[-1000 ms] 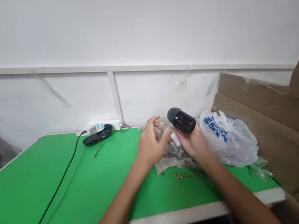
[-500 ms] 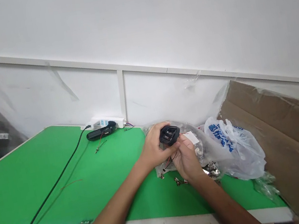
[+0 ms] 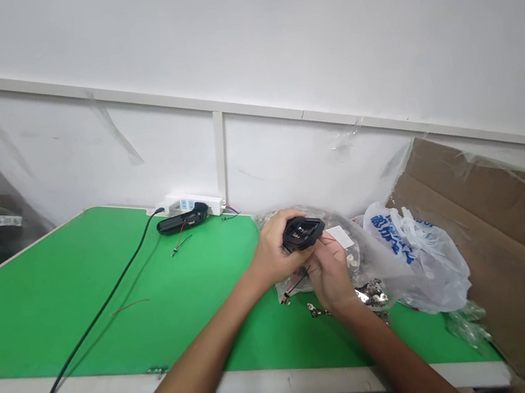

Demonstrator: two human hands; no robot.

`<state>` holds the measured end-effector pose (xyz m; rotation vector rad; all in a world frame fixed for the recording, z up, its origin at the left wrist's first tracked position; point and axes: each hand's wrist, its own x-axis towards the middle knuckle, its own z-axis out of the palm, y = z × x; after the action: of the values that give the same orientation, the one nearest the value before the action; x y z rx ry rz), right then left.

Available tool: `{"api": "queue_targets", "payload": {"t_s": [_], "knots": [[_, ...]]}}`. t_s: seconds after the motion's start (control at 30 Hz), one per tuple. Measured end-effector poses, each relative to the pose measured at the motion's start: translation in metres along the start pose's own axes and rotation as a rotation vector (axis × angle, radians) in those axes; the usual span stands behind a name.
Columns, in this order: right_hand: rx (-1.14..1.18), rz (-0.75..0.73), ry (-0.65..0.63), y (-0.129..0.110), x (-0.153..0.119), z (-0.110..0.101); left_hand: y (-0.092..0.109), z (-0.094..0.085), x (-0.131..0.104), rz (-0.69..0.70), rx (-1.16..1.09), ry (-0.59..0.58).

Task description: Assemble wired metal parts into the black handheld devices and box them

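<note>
A black plastic housing [image 3: 303, 232], with a recess and small printed parts inside, is held tilted above the table. My left hand [image 3: 276, 248] wraps around its left side, thumb along the lower edge. Just under its right end, my right hand [image 3: 331, 274] is closed in a pinch, with a thin red wire [image 3: 329, 239] at the fingertips. Between the hands hang red and black leads [image 3: 300, 280] that end in a small connector. Small metal contact pieces [image 3: 373, 292] lie beside the right wrist.
Behind my hands rests a clear plastic bag of parts [image 3: 358, 254], with a white carrier bag [image 3: 423, 256] and cardboard [image 3: 517, 260] to the right. A second black housing [image 3: 182, 219] with wires sits by a power strip [image 3: 192, 202]. A black cable [image 3: 109, 305] crosses the green tabletop [image 3: 189, 331].
The housing has turned slightly and shifted a little right in the view, still in my left hand. My right hand stays pinched beneath its right end. The camera view has shifted slightly.
</note>
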<state>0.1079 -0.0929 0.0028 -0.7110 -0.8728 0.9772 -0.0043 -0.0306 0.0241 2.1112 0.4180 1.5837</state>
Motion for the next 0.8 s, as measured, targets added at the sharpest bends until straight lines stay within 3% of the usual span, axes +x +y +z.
{"api": "queue_targets", "payload": {"t_s": [0.27,0.33,0.43,0.53,0.67,0.8], "knots": [[-0.103,-0.063,0.021,-0.007,0.002,-0.002,-0.003,0.000,-0.001,-0.023,-0.060,0.007],[-0.139,-0.115,0.042,-0.011,0.004,-0.004,-0.003,0.003,0.001,-0.137,-0.176,0.051],[-0.161,-0.200,0.111,-0.015,0.010,-0.009,-0.004,0.007,0.007,-0.443,-0.531,0.156],[-0.184,-0.240,0.175,-0.016,0.020,-0.015,-0.004,0.005,0.014,-0.683,-0.816,0.128],[-0.187,-0.238,0.201,-0.014,0.031,-0.024,0.000,0.000,0.017,-0.814,-0.989,0.013],[-0.191,-0.225,0.133,-0.014,0.040,-0.031,0.004,0.003,0.014,-0.839,-1.003,-0.038]]}}
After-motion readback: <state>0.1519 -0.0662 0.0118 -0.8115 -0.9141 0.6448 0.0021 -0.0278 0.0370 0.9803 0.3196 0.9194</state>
